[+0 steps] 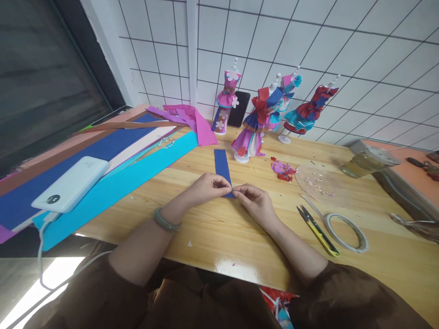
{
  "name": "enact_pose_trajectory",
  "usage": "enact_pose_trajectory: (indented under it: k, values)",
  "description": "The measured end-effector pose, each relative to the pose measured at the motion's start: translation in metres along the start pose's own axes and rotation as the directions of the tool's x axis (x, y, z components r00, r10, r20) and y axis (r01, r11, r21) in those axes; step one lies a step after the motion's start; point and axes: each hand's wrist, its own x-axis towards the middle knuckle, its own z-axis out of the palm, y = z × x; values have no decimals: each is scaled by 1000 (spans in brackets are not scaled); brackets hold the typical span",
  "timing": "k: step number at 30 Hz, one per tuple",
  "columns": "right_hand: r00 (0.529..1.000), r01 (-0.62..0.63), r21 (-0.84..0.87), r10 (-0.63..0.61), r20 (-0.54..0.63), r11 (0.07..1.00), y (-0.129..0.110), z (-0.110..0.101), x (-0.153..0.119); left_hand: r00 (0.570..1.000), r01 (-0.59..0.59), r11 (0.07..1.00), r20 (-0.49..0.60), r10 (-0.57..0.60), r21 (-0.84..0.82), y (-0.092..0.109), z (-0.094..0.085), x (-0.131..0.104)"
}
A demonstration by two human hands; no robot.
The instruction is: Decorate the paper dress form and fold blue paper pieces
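A narrow dark blue paper strip [222, 165] lies on the wooden table [206, 228], running away from me. At its near end, my left hand [211, 187] and my right hand [255, 201] meet fingertip to fingertip. Both hands are closed in a pinch over the strip's near edge. A tiny dark bit shows between the fingertips, too small to make out fully; it seems to be the edge of the blue paper. A bracelet circles my left wrist.
Coloured paper sheets [137, 176] and a white power bank [72, 183] lie left. Small dressed mannequins [252, 123] and a phone [239, 109] stand behind. Right are yellow snips [318, 233], a tape roll [346, 233], a bead dish [317, 185] and a cup [368, 162].
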Motion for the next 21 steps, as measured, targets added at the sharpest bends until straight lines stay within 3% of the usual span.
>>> enact_pose_trajectory:
  k: [6, 12, 21]
  values:
    - [999, -21, 4, 21, -45, 1000, 0, -2, 1, 998, 59, 994, -9, -60, -94, -3, -5, 2]
    - [991, -112, 83, 117, -61, 990, 2, -2, 0, 996, 89, 986, -11, -91, -141, -4, -6, 2]
    - [989, -124, 138, 133, -59, 983, 3, -3, 2, 990, 143, 974, 16, -143, -177, -1, -7, 0]
